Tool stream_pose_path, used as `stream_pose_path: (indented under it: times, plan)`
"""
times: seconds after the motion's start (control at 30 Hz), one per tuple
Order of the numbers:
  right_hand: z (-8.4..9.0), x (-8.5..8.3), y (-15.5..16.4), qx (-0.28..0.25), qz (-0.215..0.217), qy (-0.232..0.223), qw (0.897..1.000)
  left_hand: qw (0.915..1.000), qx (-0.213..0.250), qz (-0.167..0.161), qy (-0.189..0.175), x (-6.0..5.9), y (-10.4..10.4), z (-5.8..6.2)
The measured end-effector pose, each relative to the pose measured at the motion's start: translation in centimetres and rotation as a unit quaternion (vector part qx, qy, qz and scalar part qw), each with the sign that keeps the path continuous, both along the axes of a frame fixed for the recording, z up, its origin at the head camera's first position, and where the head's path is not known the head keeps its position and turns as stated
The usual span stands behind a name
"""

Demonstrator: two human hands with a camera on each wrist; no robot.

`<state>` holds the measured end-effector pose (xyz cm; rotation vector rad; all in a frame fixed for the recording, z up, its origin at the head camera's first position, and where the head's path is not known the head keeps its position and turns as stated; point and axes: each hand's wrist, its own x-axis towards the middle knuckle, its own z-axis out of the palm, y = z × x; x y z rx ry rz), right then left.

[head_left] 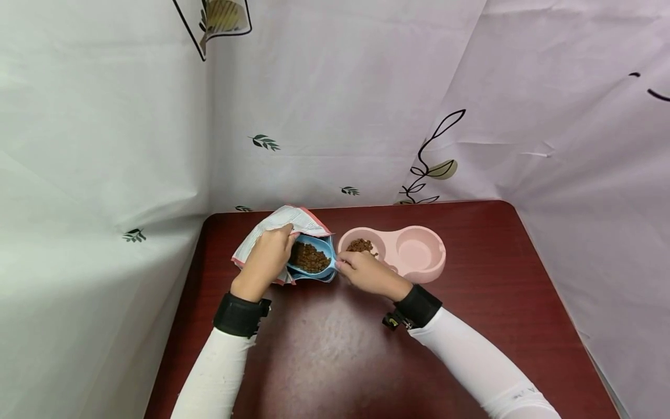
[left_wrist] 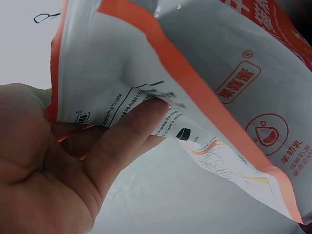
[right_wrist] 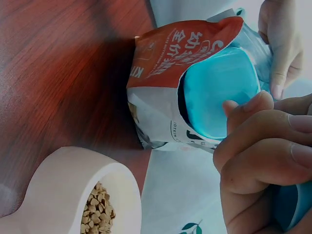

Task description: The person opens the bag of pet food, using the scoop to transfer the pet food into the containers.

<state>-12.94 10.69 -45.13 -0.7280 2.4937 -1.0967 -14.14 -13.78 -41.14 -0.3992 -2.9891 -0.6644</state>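
Note:
A white and orange pet-food bag (head_left: 272,233) lies on the dark red table (head_left: 324,349), its mouth facing right. My left hand (head_left: 267,256) grips the bag's upper edge and holds the mouth apart; in the left wrist view my fingers (left_wrist: 122,136) curl round the bag (left_wrist: 204,73). My right hand (head_left: 366,270) grips the handle of a blue scoop (head_left: 311,259) heaped with brown kibble at the bag's mouth. The right wrist view shows the scoop (right_wrist: 219,92) from below, inside the bag (right_wrist: 165,63). A pink double bowl (head_left: 403,251) stands just right, kibble (head_left: 361,245) in its left well.
The bowl's right well (head_left: 416,250) holds nothing. White patterned sheets (head_left: 335,116) hang close behind and on both sides of the table. The table's front half is bare wood.

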Motion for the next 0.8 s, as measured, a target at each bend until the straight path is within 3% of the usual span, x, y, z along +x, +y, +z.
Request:
stream_pose_path:
  times: [0.37, 0.8]
  plan:
    - [0.0, 0.8, 3.0, -0.038, 0.011, -0.030, 0.999, 0.9999, -0.001, -0.009, 0.009, 0.1, -0.1, -0.1]
    - [-0.5, 1.8, 6.7, -0.075, 0.013, -0.011, 0.997, 0.9998, 0.004, -0.006, 0.019, 0.1, -0.1, -0.2]
